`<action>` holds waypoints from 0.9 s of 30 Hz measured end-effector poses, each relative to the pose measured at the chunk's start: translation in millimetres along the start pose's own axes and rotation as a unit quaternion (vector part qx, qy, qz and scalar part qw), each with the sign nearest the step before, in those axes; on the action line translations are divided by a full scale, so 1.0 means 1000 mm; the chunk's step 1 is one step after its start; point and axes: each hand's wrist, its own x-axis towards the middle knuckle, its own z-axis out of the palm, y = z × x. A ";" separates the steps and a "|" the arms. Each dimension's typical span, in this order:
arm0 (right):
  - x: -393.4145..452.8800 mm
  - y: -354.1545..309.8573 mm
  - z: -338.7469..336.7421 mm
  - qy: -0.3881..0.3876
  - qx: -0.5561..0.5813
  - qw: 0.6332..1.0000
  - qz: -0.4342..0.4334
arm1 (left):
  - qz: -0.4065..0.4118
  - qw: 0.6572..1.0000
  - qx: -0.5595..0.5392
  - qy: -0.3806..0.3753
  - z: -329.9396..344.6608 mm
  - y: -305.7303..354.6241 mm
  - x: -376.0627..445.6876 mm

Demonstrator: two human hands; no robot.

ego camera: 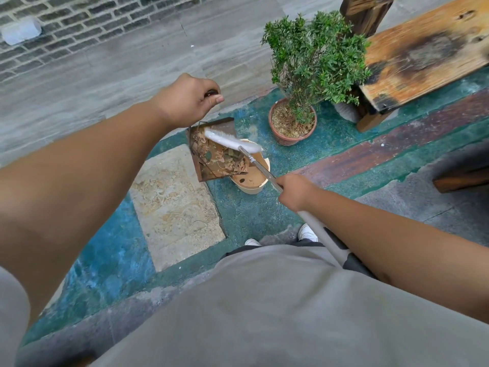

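Over the half-hidden bucket (252, 188), left fingers (216, 99) grip the mostly covered dustpan handle (211, 92), right fingers (285, 184) the broom (230, 142).

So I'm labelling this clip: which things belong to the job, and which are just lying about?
In the job: dustpan, dry leaves, brush, bucket, left hand, right hand.
Lying about: potted plant, wooden bench, stone slab.

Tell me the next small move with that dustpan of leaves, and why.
Probably pull the broom down the dustpan toward the bucket: dry leaves lie in the pan, the right hand has the bristles on them, and the pan's corner overlaps the bucket's mouth.
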 end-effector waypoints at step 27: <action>0.023 -0.008 -0.018 -0.009 -0.040 0.999 0.001 | 0.049 0.998 0.018 -0.032 -0.002 0.011 0.004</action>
